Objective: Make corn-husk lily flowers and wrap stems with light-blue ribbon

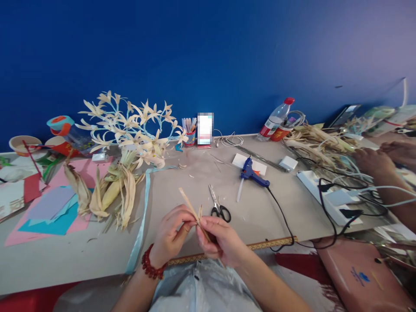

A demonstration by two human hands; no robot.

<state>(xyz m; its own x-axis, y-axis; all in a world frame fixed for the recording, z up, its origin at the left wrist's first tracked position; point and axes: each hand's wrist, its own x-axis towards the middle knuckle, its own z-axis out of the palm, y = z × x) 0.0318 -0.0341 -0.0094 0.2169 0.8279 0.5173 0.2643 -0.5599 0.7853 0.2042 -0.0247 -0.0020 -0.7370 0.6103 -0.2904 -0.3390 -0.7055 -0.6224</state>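
Close to the table's front edge, my left hand (175, 229) and my right hand (222, 238) meet, with fingers pinched around a narrow pale strip of dried corn husk (187, 198). One end of the strip rises up and to the left; a short pointed piece stands beside it at my fingertips. Black-handled scissors (221, 212) lie just beyond my hands. Further right rests a blue hot glue gun (251, 172) with a glue stick in its back. Left of my hands runs a light blue ribbon (141, 221).
Husk flowers on pale blue stems (152, 149) stand back left, behind dried corn husks (112, 195) and coloured paper (48, 225). Along the wall are a phone (204, 129) and a water bottle (273, 121). A power strip (325, 195) and another person's hands (370, 162) are at right.
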